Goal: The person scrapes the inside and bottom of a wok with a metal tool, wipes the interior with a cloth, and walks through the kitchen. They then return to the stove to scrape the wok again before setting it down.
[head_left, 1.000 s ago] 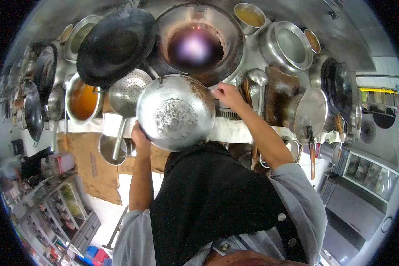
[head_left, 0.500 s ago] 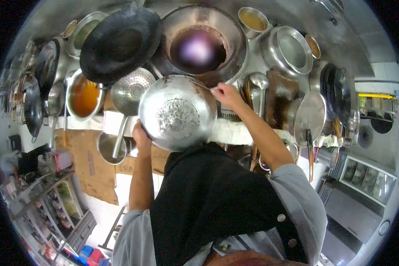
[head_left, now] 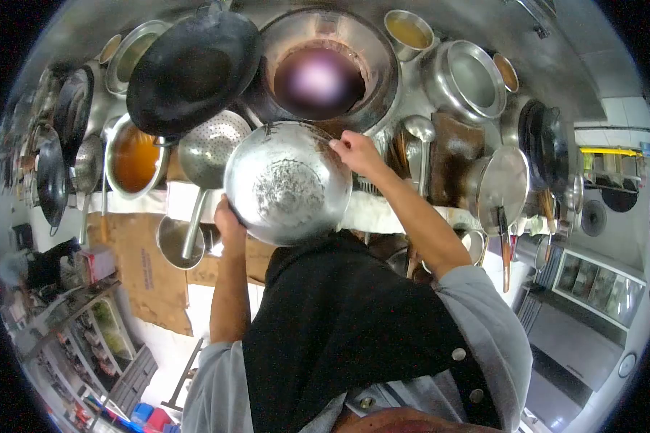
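Note:
A round metal basin (head_left: 290, 189), its centre mottled with dark stains, is held tilted in front of my apron. My left hand (head_left: 230, 222) grips its left rim, the fingers partly hidden behind it. At the upper right rim my right hand (head_left: 355, 153) is closed in a pinch; what lies between the fingertips is too small to make out. Dark residue marks the basin's upper edge. Just behind it is a round burner (head_left: 323, 79) with a bright glow in its opening.
A black wok (head_left: 195, 72) leans left of the burner. Below it are a perforated strainer (head_left: 213, 144) and a pot of orange liquid (head_left: 136, 162). To the right are a ladle (head_left: 420, 130), a steel pot (head_left: 469, 83) and a round lid-like pan (head_left: 503, 189).
My right hand has moved slightly left and up against the basin's rim. The thin strand seen near its fingertips earlier no longer shows. My left hand keeps its grip.

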